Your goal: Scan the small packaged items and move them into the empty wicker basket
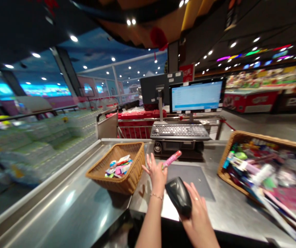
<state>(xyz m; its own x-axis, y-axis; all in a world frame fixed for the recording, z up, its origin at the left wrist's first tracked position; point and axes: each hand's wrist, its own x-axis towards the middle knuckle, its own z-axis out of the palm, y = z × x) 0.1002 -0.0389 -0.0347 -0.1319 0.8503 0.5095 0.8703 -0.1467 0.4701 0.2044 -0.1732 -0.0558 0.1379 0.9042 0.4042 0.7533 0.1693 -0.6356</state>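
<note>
We find the left hand (157, 173) pinching a pink tube (172, 158) angled toward two o'clock, other fingers spread. We note the right hand (196, 210) clasping a black scanner (179, 196).

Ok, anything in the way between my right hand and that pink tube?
Only the black scanner in that right hand. Past the scanner's far end, nothing visible blocks the way to the pink tube in your left hand; just the grey mat shows there.

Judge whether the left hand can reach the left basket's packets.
Probably yes: only the wall of the open basket separates the packets from the left hand, which seemingly holds a pink tube.
</note>
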